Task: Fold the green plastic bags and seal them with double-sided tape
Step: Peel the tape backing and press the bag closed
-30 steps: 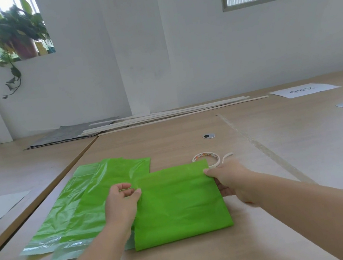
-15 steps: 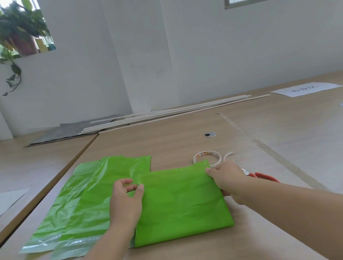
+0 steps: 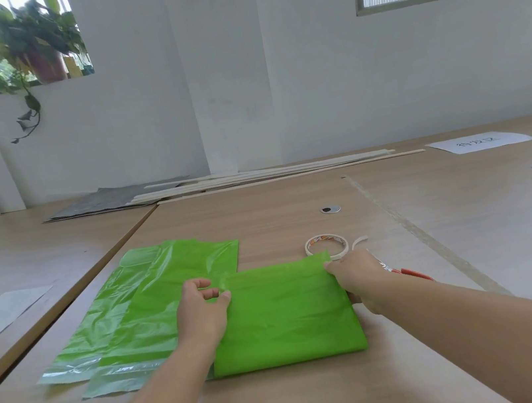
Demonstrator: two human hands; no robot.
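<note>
A folded green plastic bag [image 3: 286,316] lies flat on the wooden table in front of me. My left hand [image 3: 201,310] pinches its far left corner. My right hand [image 3: 356,274] pinches its far right corner, which lifts slightly off the table. To the left, partly under the folded one, lie unfolded green bags [image 3: 142,308] with clear strips at their near ends. A roll of double-sided tape [image 3: 326,246] sits just beyond the folded bag's right corner, with a loose strip of tape [image 3: 358,241] beside it.
Red-handled scissors [image 3: 408,272] lie behind my right wrist. Long wooden slats [image 3: 271,176] and a grey sheet [image 3: 101,201] lie at the table's far side. A white printed paper [image 3: 481,142] is far right. A second table with white sheets [image 3: 1,318] stands at the left.
My left hand has slid slightly along the bag's far edge, and the right corner is raised a little in my right hand. The bags have stayed in place.
</note>
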